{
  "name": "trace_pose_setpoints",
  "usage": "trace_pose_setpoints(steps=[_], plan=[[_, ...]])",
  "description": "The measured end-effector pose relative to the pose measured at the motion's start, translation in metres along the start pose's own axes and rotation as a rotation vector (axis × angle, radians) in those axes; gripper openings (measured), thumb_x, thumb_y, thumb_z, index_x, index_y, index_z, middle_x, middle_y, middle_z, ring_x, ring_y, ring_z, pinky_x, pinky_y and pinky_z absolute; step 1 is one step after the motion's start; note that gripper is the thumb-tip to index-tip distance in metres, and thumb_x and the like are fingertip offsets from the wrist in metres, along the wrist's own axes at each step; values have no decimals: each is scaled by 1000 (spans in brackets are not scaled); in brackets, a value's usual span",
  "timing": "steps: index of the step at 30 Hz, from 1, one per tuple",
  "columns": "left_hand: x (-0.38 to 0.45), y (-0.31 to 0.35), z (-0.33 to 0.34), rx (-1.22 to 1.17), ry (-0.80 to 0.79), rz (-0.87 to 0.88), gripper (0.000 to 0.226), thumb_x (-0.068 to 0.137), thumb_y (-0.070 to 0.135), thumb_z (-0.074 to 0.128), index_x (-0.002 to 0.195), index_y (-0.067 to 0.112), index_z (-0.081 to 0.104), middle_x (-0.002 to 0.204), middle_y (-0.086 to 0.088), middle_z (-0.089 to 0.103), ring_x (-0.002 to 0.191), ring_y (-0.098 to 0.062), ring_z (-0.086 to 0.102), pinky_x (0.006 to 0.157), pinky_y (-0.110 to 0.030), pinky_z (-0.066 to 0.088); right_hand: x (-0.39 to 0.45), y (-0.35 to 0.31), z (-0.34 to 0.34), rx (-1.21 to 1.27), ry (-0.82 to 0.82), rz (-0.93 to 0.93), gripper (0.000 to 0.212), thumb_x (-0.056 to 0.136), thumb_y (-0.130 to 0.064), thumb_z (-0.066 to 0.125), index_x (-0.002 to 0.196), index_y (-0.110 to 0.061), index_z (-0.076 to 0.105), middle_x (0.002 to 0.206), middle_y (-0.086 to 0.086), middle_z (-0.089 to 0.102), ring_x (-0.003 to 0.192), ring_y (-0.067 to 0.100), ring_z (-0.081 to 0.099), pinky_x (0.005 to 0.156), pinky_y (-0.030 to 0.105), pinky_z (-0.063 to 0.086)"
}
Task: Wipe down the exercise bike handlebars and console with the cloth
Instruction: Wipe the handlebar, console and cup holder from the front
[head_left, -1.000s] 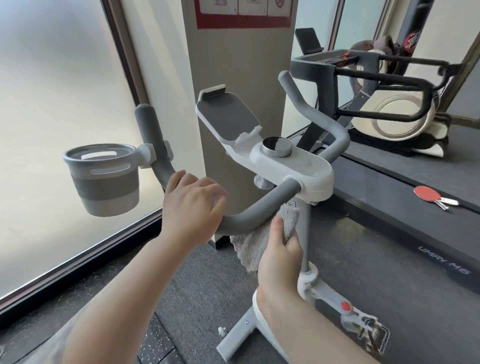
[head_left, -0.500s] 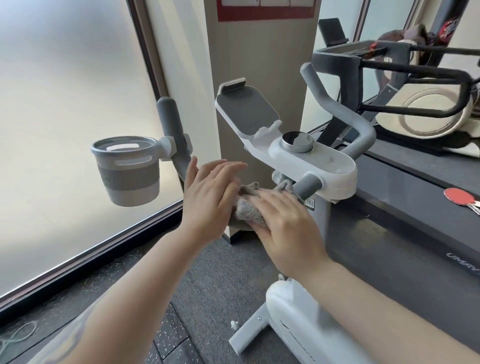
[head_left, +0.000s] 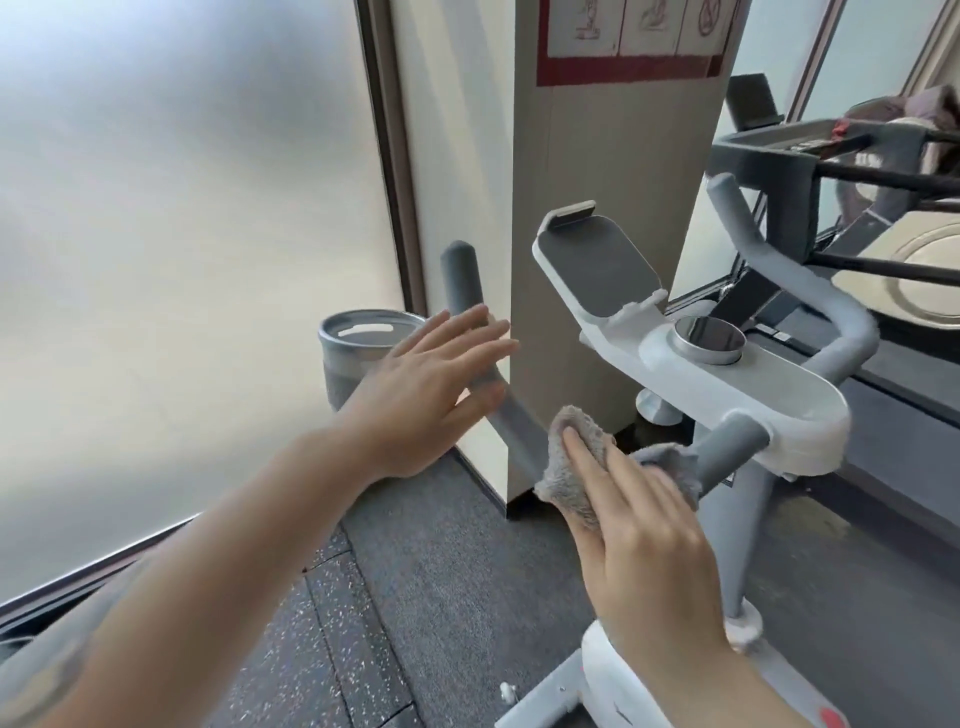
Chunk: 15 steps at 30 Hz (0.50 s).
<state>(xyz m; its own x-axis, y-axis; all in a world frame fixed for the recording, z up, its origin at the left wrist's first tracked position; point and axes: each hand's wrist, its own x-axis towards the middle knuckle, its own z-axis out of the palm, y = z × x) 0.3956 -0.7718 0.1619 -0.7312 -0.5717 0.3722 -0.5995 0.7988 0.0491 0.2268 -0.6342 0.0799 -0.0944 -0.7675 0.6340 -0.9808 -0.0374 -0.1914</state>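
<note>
A white exercise bike console (head_left: 743, 400) with a round dial and a tilted tablet holder (head_left: 597, 265) stands at the right. Grey handlebars branch from it: the left bar (head_left: 462, 275) rises behind my left hand, the right bar (head_left: 810, 291) curves up beyond the console. A fluffy grey cloth (head_left: 571, 457) drapes over the left bar's lower stretch. My right hand (head_left: 639, 535) presses the cloth onto that bar with straight fingers. Spread flat, my left hand (head_left: 431, 384) hovers in front of the left bar, fingers straight, holding nothing.
A grey cup holder (head_left: 358, 343) hangs on the left bar, partly behind my left hand. A beige pillar (head_left: 613, 156) stands just behind the bike. Frosted glass (head_left: 182, 234) fills the left. A treadmill frame (head_left: 831, 150) stands at the right.
My left hand let go of the left bar and opened flat. My right hand brought the cloth from under the bar onto it, then slid it left along the bar.
</note>
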Motion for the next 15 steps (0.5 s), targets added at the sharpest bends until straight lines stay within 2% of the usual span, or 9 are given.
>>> trace_pose_setpoints(steps=[3, 6, 8, 10, 11, 13, 15], plan=[[-2, -12, -6, 154, 41, 35, 47, 99, 40, 33, 145, 31, 32, 154, 14, 26, 145, -3, 9, 120, -30, 4, 27, -38, 16, -119, -68, 147, 61, 75, -20, 76, 131, -7, 56, 120, 15, 64, 94, 27, 66, 82, 35, 53], [7, -34, -21, 131, 97, -58, 46, 100, 34, 33, 146, 35, 30, 154, 18, 23, 143, -5, 19, 117, -34, 17, 88, -66, 28, -197, -194, 112, 58, 96, -24, 51, 146, -5, 30, 141, 15, 48, 105, 24, 64, 82, 29, 52], [15, -54, -30, 126, 44, -78, 49, 99, 37, 31, 147, 40, 20, 156, 22, 9, 144, -5, 15, 115, -33, 16, 99, -65, 31, -200, -204, 125, 57, 100, -28, 42, 150, -9, 21, 146, 9, 43, 106, 21, 63, 80, 28, 51], [20, -65, -31, 123, -37, -30, 53, 99, 42, 27, 148, 43, 8, 156, 24, -6, 145, -5, 5, 117, -35, 9, 82, -56, 21, -230, -209, 116, 62, 93, -29, 55, 148, -15, 31, 141, 5, 50, 94, 19, 67, 70, 29, 53], [22, -65, -31, 85, -63, -20, 54, 99, 42, 26, 148, 45, 3, 155, 26, -11, 145, -5, 7, 116, -36, 11, 66, -53, 15, -229, -206, 114, 66, 85, -27, 66, 145, -16, 40, 135, 6, 56, 86, 19, 68, 65, 29, 54], [23, -66, -27, 8, -65, -20, 55, 99, 40, 27, 146, 48, 1, 152, 31, -17, 141, -9, 22, 109, -35, 26, 40, -49, 16, -241, -151, 137, 69, 71, -20, 77, 136, -16, 53, 126, 10, 63, 79, 22, 68, 60, 31, 55], [23, -68, -24, -5, -21, -30, 55, 98, 38, 27, 146, 48, 2, 152, 32, -17, 134, -13, 36, 97, -35, 37, 51, -56, 30, -248, -89, 185, 65, 72, -15, 77, 133, -12, 56, 125, 13, 63, 82, 23, 68, 62, 32, 56]])
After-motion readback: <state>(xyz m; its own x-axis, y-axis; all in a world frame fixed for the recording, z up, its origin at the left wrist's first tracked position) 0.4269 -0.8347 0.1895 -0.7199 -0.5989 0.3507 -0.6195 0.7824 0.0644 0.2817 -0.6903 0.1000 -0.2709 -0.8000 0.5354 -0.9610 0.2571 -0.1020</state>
